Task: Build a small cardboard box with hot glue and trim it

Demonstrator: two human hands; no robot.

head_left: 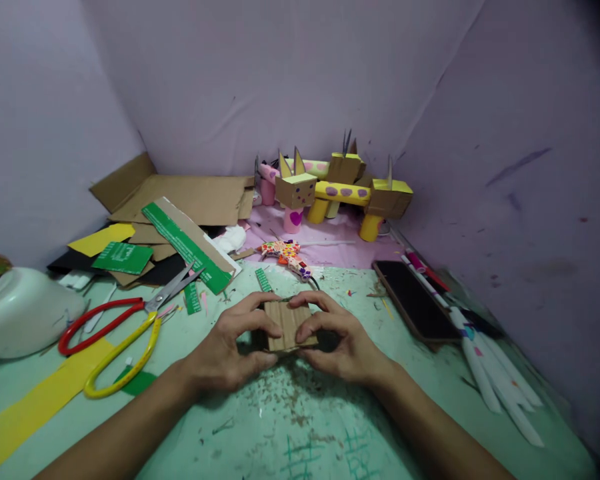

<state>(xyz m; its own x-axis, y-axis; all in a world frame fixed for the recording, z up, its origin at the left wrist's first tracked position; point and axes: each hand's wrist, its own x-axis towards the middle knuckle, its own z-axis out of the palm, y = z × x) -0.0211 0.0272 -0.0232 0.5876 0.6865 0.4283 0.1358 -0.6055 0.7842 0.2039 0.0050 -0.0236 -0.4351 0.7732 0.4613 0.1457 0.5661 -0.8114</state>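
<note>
Mint-green tabletop (220, 447), lilac walls (300, 80) behind. Reference: flower-print glue gun (281, 249). Small corrugated cardboard piece (287, 315) is just nearer the wearer than the gun. Left hand (230, 341) and right hand (340, 339) both grip it, fingers and thumbs pinching opposite sides. Can't tell if it's hollow.

Risks, my read: too hard a squeeze crushes the flutes; uneven pressure skews the corners. Loose crumbs (287, 395), nearer than the gun, could stick to any wet glue. Gun's heat unknown; if hot, reaching forward risks a burn. Scissors (153, 307), left of the gun and nearer, have parted blades; a sweeping left forearm could snag the loops.

Materials: piece is squarish, brown, ridged on top. Scissors: bare metal blades, smooth red and yellow loops. Behind the gun, cardboard animals (296, 192): boxy heads, tubular bodies, pointed ears. Right of it, flat dark-screened phone (415, 299).
</note>
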